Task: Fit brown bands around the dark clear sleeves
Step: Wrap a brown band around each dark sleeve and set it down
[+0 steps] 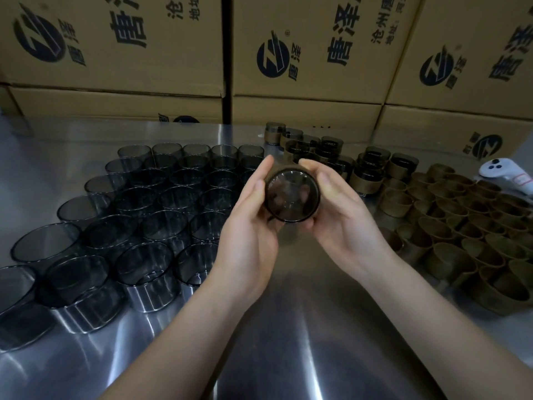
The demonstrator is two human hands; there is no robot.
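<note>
one dark clear sleeve is held up over the steel table, open end turned toward the camera. it is gripped from both sides: left hand is wrapped round its left wall, right hand is curled over its top and right wall. whether a band is already on it cannot be told, edges are blurred.

bare sleeves are stood upright in tight rows on the left of the table. banded sleeves are grouped at the back, right of centre. loose brown bands are packed on the right. a white controller is laid at the far right edge. printed cardboard boxes are stacked behind the table.
</note>
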